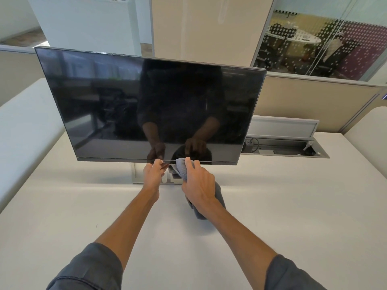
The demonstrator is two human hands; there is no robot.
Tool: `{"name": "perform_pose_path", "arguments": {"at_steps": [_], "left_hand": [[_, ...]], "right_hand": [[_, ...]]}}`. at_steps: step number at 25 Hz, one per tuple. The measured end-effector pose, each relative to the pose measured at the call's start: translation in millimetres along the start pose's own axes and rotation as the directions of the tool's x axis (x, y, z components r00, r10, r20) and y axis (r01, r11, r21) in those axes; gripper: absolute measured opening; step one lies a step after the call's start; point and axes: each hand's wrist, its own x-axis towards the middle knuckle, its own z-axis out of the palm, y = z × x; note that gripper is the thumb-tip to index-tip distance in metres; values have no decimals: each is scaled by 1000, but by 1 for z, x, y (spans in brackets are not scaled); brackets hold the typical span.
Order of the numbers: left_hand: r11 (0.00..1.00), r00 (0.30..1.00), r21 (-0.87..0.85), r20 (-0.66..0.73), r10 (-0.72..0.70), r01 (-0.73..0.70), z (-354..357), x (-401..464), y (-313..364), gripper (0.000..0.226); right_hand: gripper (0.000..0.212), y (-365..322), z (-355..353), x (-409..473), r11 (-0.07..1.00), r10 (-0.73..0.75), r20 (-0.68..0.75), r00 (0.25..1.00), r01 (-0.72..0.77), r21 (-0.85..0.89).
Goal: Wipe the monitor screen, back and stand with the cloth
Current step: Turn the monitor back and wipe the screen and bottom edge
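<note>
The monitor point(150, 105) stands on the white surface point(272, 206), its dark screen facing the person. The stand point(137, 174) shows below it. The right hand point(199, 183) grips the grey cloth point(181, 168) at the bottom edge; the left hand point(152, 174) pinches that edge. I judge the back and stand still remain.

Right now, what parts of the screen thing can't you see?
All in the head view:
- Back of the monitor: faces away.
- Stand: mostly covered by the screen and both hands.
- Logo on the bottom edge: covered by the left hand.
- Cloth: partly under the right hand.
</note>
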Motion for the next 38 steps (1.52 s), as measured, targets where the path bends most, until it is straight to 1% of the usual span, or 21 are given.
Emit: {"name": "perform_pose_path", "arguments": {"at_steps": [4,6,8,10,13,22,25,27,28,29,31,32,34,36,38], "left_hand": [[999,1000,35,9,22,-22,-2,-3,1,37],[999,1000,42,19,20,-21,-5,-1,1,37],[999,1000,31,24,14,-15,-6,2,0,35],[1000,1000,28,23,2,-2,-6,3,0,34],[999,1000,46,11,-18,17,-7,5,1,32],[998,999,57,28,-35,33,-11,13,-1,35],[998,999,56,34,-27,25,-11,11,0,34],[998,999,57,34,-25,23,-10,10,0,34],[998,999,59,36,-28,26,-10,11,0,34],[998,999,58,38,-30,27,-11,11,-1,34],[998,999,49,46,-27,25,-11,12,-2,34],[998,999,49,47,-26,24,-12,13,-2,34],[998,999,51,46,-27,24,-12,12,-2,34],[999,998,47,48,-31,28,-11,10,0,33],[998,998,52,47,-33,31,-10,11,0,33]], "right_hand": [[72,-28,7,8,996,-81,41,996,82,-35],[71,-26,8,9,982,-141,22,990,142,-125],[69,-13,9,5,963,-173,-15,985,166,-212],[66,3,7,3,960,-162,-40,986,148,-236],[64,29,1,2,969,-125,-27,992,117,-218],[59,109,-18,-12,962,54,-93,994,-77,-260],[60,124,-18,-18,956,158,-150,976,-189,-224],[61,128,-18,-20,954,223,-146,964,-246,-169],[61,127,-18,-20,959,246,-128,961,-260,-109],[59,124,-17,-22,965,255,-117,960,-260,-23],[55,116,-16,-27,958,262,-141,955,-240,156],[55,111,-16,-27,952,264,-158,951,-230,204],[55,101,-14,-27,954,243,-163,956,-206,217],[58,84,-8,-25,964,187,-151,971,-152,216],[57,67,0,-22,966,153,-105,983,-126,228]]}}
